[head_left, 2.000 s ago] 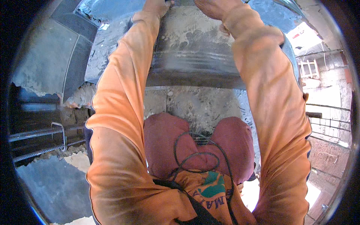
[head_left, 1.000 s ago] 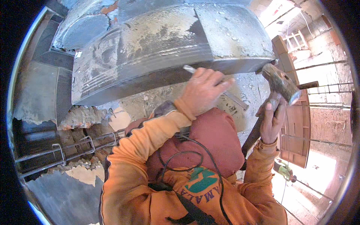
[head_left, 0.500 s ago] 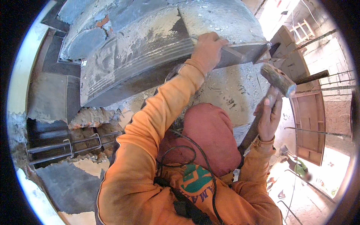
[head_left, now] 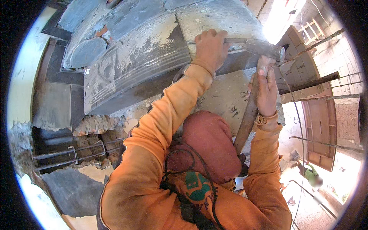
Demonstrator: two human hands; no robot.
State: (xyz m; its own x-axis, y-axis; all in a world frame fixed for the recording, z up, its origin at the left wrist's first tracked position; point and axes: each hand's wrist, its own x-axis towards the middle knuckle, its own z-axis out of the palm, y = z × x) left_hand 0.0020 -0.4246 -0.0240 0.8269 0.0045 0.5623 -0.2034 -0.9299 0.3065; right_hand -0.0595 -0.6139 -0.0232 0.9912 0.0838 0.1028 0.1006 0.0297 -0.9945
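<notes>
My left hand [head_left: 211, 50] is closed around a metal chisel [head_left: 237, 40] that lies nearly level over the edge of a grey step tile [head_left: 138, 63] with grooved lines. The chisel's left tip rests by the joint where the dark tile ends and rough mortar [head_left: 214, 19] begins. With my right hand [head_left: 267, 90] I grip a hammer [head_left: 264, 50] by its wooden handle, just below the head. The hammer head is at the chisel's right end and seems to touch it. Its long handle runs down toward my red-clad knee [head_left: 209, 142].
Broken masonry with exposed steel bars [head_left: 63, 155] lies at the left, beside dark tiles [head_left: 51, 101]. Several rebars [head_left: 326, 142] jut in from the right. A black cable [head_left: 191, 147] loops over my lap. Another person in green [head_left: 309, 172] is farther below at right.
My right hand has swung the hammer up and left, bringing its head to the chisel's end. My left hand, still on the chisel, has shifted slightly left.
</notes>
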